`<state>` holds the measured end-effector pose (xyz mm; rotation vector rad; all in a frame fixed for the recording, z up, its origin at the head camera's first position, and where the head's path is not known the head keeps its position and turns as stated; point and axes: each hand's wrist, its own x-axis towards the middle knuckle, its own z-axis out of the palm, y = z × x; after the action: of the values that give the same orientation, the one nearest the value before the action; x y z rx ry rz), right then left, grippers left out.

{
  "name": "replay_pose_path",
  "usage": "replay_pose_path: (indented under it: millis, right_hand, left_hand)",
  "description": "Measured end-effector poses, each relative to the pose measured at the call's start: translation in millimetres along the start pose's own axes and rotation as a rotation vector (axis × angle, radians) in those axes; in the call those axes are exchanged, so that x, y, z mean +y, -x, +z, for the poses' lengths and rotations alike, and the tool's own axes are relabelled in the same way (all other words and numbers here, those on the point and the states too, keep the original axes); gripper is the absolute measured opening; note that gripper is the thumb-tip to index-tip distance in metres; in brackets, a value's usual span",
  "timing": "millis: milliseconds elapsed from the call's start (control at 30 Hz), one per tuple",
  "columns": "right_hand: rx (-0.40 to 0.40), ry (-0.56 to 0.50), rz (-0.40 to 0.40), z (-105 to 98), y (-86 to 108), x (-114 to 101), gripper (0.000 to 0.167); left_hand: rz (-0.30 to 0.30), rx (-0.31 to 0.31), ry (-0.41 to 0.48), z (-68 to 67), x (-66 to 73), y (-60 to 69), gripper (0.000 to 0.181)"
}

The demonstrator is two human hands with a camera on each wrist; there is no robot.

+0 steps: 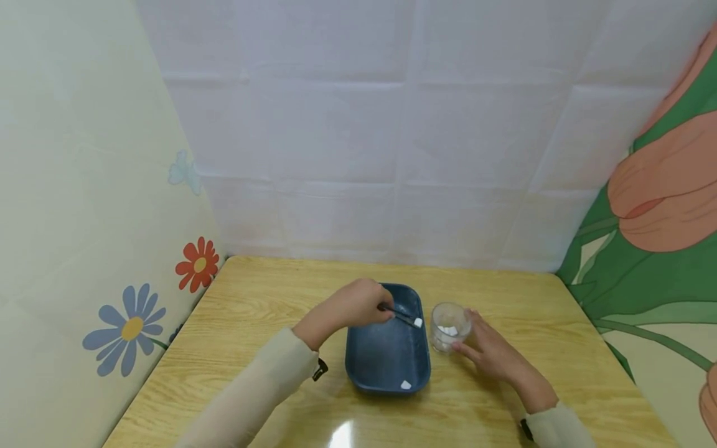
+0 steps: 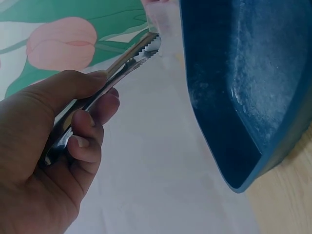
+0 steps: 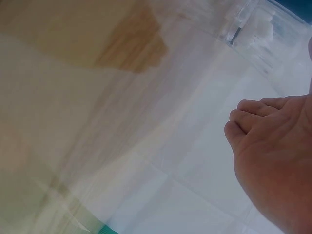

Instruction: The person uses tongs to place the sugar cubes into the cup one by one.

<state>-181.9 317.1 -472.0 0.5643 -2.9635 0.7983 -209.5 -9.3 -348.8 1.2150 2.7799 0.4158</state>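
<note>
My left hand (image 1: 365,303) grips small metal tongs (image 2: 122,70) with serrated tips, thumb on one arm and curled fingers around the other. At the tips in the head view is a small white piece (image 1: 418,323), over the right side of a dark blue tray (image 1: 383,358). Another white piece (image 1: 406,385) lies at the tray's near right corner. Just right of the tray stands a clear glass cup (image 1: 441,341) with white pieces (image 1: 449,330) inside. My right hand (image 1: 490,350) holds the cup's right side between thumb and fingers.
The tray and cup stand on a wood-grain table (image 1: 269,298). Behind it hangs a creased white sheet (image 1: 336,137). Flower-patterned coverings (image 1: 131,326) flank the table at left and right.
</note>
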Motion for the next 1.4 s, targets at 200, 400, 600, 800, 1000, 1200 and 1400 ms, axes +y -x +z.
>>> replay_pose_path:
  millis: [200,400,600,800,1000,1200,1400]
  right_hand:
    - [0.006,0.000,-0.009,0,0.5,1,0.086]
    - [0.012,0.000,-0.016,1,0.2,1,0.086]
    - [0.015,0.000,-0.020,0,0.0,1,0.086]
    - [0.018,-0.011,-0.035,1,-0.9,1,0.085]
    - [0.004,-0.025,-0.028,2,-1.7,3,0.086]
    - [-0.005,-0.034,-0.024,1,-1.9,5,0.087]
    - [0.012,-0.025,-0.044,1,-0.9,4,0.085]
  left_hand:
    - [0.013,0.008,0.024,-0.5,1.0,-10.4,0.015]
    - [0.018,0.013,0.023,-0.7,3.1,-19.9,0.015]
    - [0.010,0.005,0.037,-0.7,6.7,-26.9,0.013]
    - [0.014,0.018,0.041,2.9,7.1,-34.8,0.013]
    - [0.028,0.022,0.060,6.4,8.8,-43.6,0.013]
    - [0.030,0.014,0.056,9.6,11.7,-51.5,0.014]
    - [0.031,0.006,0.014,15.0,15.0,-60.1,0.014]
